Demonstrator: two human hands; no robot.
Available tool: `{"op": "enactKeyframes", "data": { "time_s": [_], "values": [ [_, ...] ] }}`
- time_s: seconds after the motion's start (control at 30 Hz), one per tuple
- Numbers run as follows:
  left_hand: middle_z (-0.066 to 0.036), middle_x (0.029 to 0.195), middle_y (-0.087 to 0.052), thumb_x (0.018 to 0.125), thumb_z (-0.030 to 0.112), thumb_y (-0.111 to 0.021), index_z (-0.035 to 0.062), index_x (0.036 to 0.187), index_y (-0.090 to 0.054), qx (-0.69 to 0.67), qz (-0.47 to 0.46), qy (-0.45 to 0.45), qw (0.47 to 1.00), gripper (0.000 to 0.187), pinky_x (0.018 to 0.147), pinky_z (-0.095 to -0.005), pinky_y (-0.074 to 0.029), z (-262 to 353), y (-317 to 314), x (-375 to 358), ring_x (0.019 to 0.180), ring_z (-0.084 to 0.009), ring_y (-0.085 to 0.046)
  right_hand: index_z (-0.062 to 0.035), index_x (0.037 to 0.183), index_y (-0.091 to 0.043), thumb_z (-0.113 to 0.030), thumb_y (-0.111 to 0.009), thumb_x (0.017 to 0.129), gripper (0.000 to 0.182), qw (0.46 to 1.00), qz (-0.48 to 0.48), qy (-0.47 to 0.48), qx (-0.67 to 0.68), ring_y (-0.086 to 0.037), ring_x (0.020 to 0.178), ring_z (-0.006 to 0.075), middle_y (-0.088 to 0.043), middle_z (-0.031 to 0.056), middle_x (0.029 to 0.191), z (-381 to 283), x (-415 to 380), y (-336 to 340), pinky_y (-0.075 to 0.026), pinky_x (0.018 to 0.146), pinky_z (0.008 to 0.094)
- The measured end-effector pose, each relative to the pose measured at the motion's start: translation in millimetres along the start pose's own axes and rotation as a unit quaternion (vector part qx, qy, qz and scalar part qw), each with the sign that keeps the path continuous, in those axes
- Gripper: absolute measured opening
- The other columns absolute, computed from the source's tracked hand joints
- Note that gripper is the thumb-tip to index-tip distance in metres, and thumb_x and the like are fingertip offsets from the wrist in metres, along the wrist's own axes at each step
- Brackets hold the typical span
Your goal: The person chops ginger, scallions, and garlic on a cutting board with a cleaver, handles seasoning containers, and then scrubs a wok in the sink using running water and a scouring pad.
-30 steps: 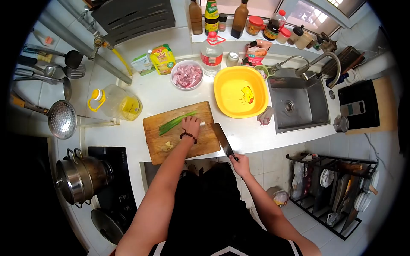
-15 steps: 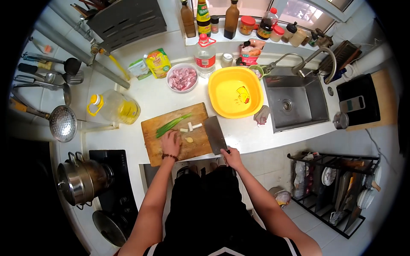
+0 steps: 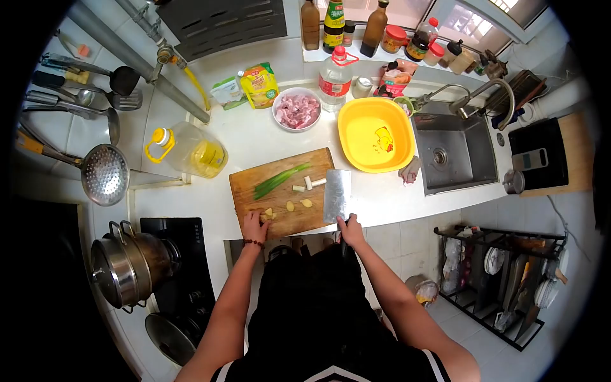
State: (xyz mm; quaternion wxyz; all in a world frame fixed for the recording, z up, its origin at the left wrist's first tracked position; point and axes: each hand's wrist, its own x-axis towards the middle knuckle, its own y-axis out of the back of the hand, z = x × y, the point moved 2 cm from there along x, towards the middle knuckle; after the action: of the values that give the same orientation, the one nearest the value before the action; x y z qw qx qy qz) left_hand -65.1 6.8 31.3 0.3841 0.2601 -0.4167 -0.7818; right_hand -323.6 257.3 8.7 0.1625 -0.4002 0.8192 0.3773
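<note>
My left hand [image 3: 254,227] rests at the near left edge of the wooden cutting board [image 3: 245,181], its fingers apart and touching small pale yellow pieces [image 3: 268,213] that look like ginger. Two more ginger slices [image 3: 290,206] lie to their right. Green scallion lengths [image 3: 280,181] are on the board behind, with short white scallion pieces [image 3: 309,183] beside them. My right hand [image 3: 349,229] is closed around the handle of a cleaver [image 3: 337,194]. The wide blade lies flat over the board's right edge, apart from the food.
Behind the board stand a bowl of raw meat pieces [image 3: 298,109], a yellow basin [image 3: 350,143] and a large clear bottle [image 3: 335,83]. An oil jug [image 3: 197,153] is at left, above the stove with a steel pot [image 3: 121,270]. The sink [image 3: 464,149] lies right.
My left hand has drawn back toward the board's near left corner, uncovering more ginger pieces. The cleaver has turned more upright in view. The whole view has shifted slightly.
</note>
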Motion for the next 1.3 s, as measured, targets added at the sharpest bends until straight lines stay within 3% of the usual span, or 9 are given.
{"op": "enactKeyframes", "data": {
  "time_s": [0.07, 0.23, 0.5, 0.6, 0.7, 0.8, 0.97, 1.1, 1.3],
  "values": [
    [-0.014, 0.113, -0.061, 0.078, 0.015, -0.083, 0.0081, 0.122, -0.065, -0.009, -0.016, 0.019, 1.000, 0.048, 0.095, -0.0444, -0.048, -9, -2, 3, 0.111, -0.0362, -0.056, 0.0133, 0.130, -0.036, -0.047, -0.059, 0.098, 0.072, 0.995, 0.041, -0.006, -0.088, -0.065, 0.097, 0.0545, -0.067, 0.0373, 0.096, 5, 2, -11, -0.053, 0.085, 0.0554],
    [-0.013, 0.099, -0.063, 0.079, 0.017, -0.084, 0.0030, 0.109, -0.071, -0.078, 0.038, -0.010, 0.996, 0.035, 0.072, -0.0401, -0.055, -16, 9, 5, 0.082, -0.0265, -0.065, 0.0118, 0.128, -0.035, -0.045, -0.062, 0.096, 0.070, 0.993, 0.073, -0.013, -0.094, -0.066, 0.093, 0.0536, -0.067, 0.0365, 0.098, -7, -6, -21, -0.053, 0.082, 0.0549],
    [-0.007, 0.092, -0.070, 0.084, 0.015, -0.082, 0.0020, 0.105, -0.071, -0.256, 0.027, 0.075, 0.963, 0.027, 0.071, -0.0295, -0.056, -15, 17, 24, 0.078, -0.0143, -0.066, 0.0058, 0.126, -0.041, -0.035, -0.069, 0.092, 0.060, 0.987, 0.090, -0.062, -0.116, -0.068, 0.090, 0.0487, -0.069, 0.0287, 0.100, -31, -22, -12, -0.054, 0.079, 0.0521],
    [-0.007, 0.092, -0.071, 0.089, 0.014, -0.079, 0.0005, 0.105, -0.069, -0.375, -0.040, 0.123, 0.918, 0.023, 0.069, -0.0274, -0.056, -4, 17, 31, 0.079, -0.0121, -0.067, 0.0038, 0.120, -0.057, -0.028, -0.070, 0.092, 0.044, 0.932, 0.291, 0.172, -0.128, -0.066, 0.089, 0.0430, -0.066, 0.0220, 0.104, -76, -55, 0, -0.054, 0.081, 0.0501],
    [-0.007, 0.092, -0.071, 0.091, 0.014, -0.077, -0.0009, 0.104, -0.068, -0.479, -0.110, 0.129, 0.861, 0.021, 0.067, -0.0266, -0.057, 26, 13, 30, 0.078, -0.0112, -0.066, 0.0018, 0.122, -0.063, -0.020, -0.075, 0.090, 0.041, 0.987, 0.041, 0.139, 0.071, -0.071, 0.081, 0.0255, -0.071, 0.0170, 0.102, -127, -66, -21, -0.056, 0.074, 0.0356],
    [-0.007, 0.093, -0.071, 0.092, 0.012, -0.076, -0.0016, 0.102, -0.066, -0.527, -0.137, 0.095, 0.834, 0.020, 0.066, -0.0266, -0.058, 51, 0, 26, 0.078, -0.0112, -0.067, -0.0003, 0.127, -0.063, -0.013, -0.078, 0.088, 0.044, 0.971, 0.031, 0.191, 0.140, -0.071, 0.082, 0.0160, -0.074, 0.0153, 0.097, -148, -64, -63, -0.056, 0.073, 0.0297],
    [-0.011, 0.098, -0.071, 0.094, 0.007, -0.072, -0.0029, 0.108, -0.067, -0.497, -0.086, 0.050, 0.862, 0.019, 0.071, -0.0273, -0.060, 55, 32, 19, 0.087, -0.0153, -0.070, 0.0072, 0.121, -0.065, -0.005, -0.072, 0.092, 0.032, 0.960, 0.022, 0.245, 0.131, -0.073, 0.087, 0.0147, -0.075, 0.0127, 0.100, -146, -16, -117, -0.058, 0.077, 0.0280],
    [-0.009, 0.101, -0.072, 0.096, 0.005, -0.068, -0.0024, 0.110, -0.067, -0.539, -0.037, 0.069, 0.839, 0.016, 0.077, -0.0294, -0.060, -14, 34, 42, 0.087, -0.0155, -0.070, 0.0066, 0.122, -0.065, -0.004, -0.069, 0.093, 0.031, 0.949, -0.022, 0.297, 0.106, -0.072, 0.085, 0.0147, -0.075, 0.0126, 0.099, -191, 9, -150, -0.058, 0.075, 0.0266],
    [-0.012, 0.094, -0.073, 0.091, 0.005, -0.071, -0.0020, 0.108, -0.068, -0.249, 0.085, 0.072, 0.962, 0.018, 0.077, -0.0327, -0.057, -79, 39, 104, 0.084, -0.0194, -0.070, 0.0055, 0.127, -0.062, -0.006, -0.063, 0.098, 0.031, 0.966, -0.098, 0.207, 0.125, -0.068, 0.073, 0.0118, -0.072, 0.0073, 0.086, -237, 5, -149, -0.056, 0.068, 0.0274]
  ]
}}
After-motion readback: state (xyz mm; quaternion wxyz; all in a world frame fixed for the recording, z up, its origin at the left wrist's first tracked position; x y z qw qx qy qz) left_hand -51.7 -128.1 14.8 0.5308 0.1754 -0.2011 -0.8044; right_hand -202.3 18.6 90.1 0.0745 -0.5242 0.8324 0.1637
